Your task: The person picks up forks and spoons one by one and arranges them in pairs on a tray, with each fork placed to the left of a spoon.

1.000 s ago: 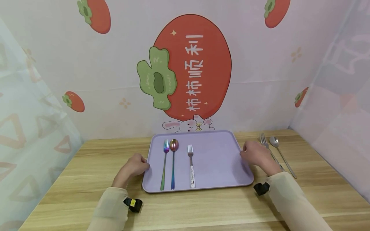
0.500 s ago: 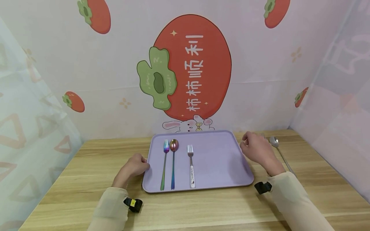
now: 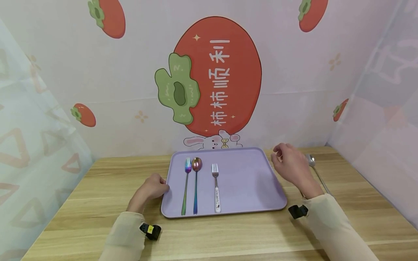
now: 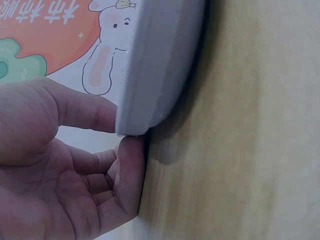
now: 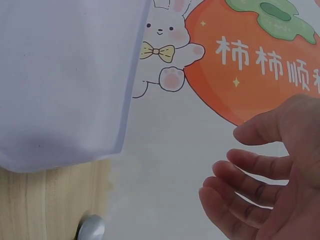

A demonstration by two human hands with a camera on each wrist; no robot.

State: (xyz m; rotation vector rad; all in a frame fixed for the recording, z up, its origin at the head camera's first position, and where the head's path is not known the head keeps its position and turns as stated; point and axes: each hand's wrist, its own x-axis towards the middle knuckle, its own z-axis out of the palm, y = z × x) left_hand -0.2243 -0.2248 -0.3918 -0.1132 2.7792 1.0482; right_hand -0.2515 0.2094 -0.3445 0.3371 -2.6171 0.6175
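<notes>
Lying in tray (image 3: 248, 185): forks (image 3: 217, 194), spoon (image 3: 196, 188)

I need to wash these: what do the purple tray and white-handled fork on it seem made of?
The purple tray looks like matte plastic, given its even colour and rounded rim. The white-handled fork has a shiny silvery head, likely steel; its printed white handle could be plastic or ceramic.

Tray (image 3: 246, 183) on tbl (image 3: 209, 241), btwn L hand (image 3: 152, 186) & R hand (image 3: 290, 165). On it, from L hand inward: fork (image 3: 186, 186), spoon (image 3: 196, 186), 2nd fork (image 3: 216, 188). Other spoon (image 3: 319, 177) just rt of R hand.
</notes>
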